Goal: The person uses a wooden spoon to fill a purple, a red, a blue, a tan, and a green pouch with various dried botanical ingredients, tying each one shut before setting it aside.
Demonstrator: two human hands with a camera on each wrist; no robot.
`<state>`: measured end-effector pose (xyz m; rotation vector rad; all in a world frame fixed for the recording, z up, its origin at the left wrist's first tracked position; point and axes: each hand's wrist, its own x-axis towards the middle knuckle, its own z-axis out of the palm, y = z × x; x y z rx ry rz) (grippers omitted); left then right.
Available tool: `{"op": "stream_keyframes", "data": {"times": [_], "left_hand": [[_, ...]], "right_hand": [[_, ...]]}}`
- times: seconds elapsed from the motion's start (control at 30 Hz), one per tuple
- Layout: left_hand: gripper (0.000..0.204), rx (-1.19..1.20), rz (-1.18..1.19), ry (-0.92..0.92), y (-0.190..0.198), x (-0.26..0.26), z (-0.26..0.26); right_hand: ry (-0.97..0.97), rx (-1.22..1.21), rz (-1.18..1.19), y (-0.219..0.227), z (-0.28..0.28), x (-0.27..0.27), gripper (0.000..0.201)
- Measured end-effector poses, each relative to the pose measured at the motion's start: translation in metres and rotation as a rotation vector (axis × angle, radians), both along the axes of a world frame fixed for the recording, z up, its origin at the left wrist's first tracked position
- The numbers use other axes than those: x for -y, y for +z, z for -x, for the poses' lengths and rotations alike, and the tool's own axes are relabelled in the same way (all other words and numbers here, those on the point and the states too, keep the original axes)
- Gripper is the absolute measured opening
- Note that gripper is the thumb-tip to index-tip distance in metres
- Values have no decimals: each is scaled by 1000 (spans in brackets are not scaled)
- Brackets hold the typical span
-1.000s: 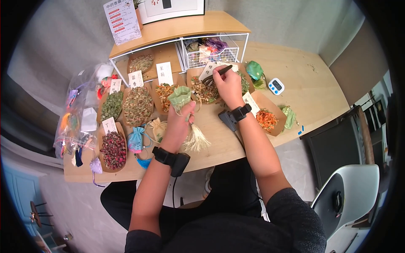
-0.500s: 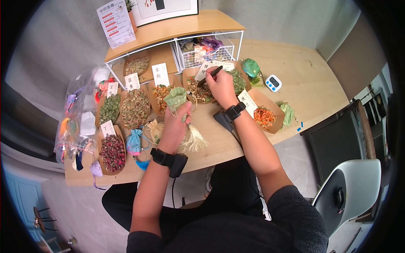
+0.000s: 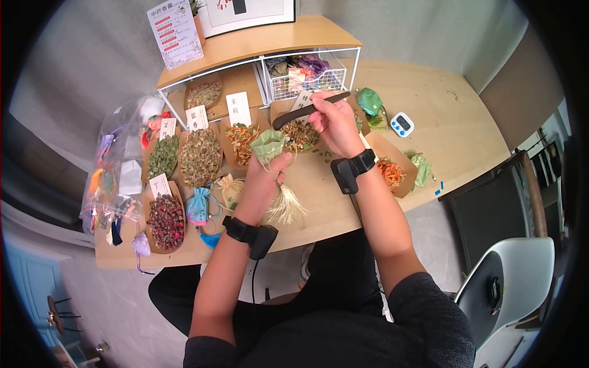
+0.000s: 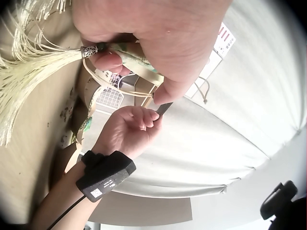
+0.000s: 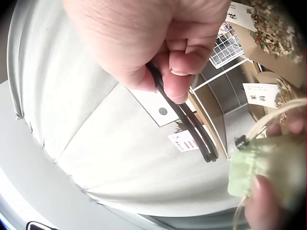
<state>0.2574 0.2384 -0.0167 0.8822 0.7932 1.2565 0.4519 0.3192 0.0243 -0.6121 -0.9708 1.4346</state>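
Note:
My left hand grips a pale green drawstring pouch below its gathered mouth, which faces up. A cream tassel hangs from the pouch beside that hand. Between the thumb and fingers of my right hand is a pair of dark tweezers, lifted over the trays and slanting down toward the pouch. Their two curved tips lie close together in the right wrist view. Under the tweezers sits a paper tray of mixed brown herbs, partly covered by the right hand.
More labelled paper trays hold green leaves, dried rosebuds and orange petals. A blue pouch and a beige pouch lie near the left forearm. Behind stands a wooden shelf with a wire basket; a white timer is at right.
My right hand has lifted the tweezers from the mixed-herb tray and turned them sideways, their tips now nearer the green pouch. The left hand keeps its grip, nearly in place.

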Motion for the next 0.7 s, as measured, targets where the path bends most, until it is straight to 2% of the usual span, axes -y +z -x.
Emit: {"op": "stream_keyframes", "data": {"times": [0.13,0.23,0.33,0.43,0.57,0.7], "left_hand": [[38,-8,-16,-3,-3,-2,0],[37,1,-22,42,-1,1,0],[30,1,-5,62,5,4,0],[30,32,-10,72,5,3,0],[30,79,-30,80,5,2,1],[30,85,-45,67,3,2,1]], "right_hand": [[2,0,-13,-2,0,-3,14],[-242,167,-15,-4,-1,-7,14],[-474,450,-68,-11,4,-11,14],[-606,752,-224,-27,6,-17,15],[-610,978,-286,-28,9,-15,15],[-617,988,-336,-33,13,-14,17]]}}
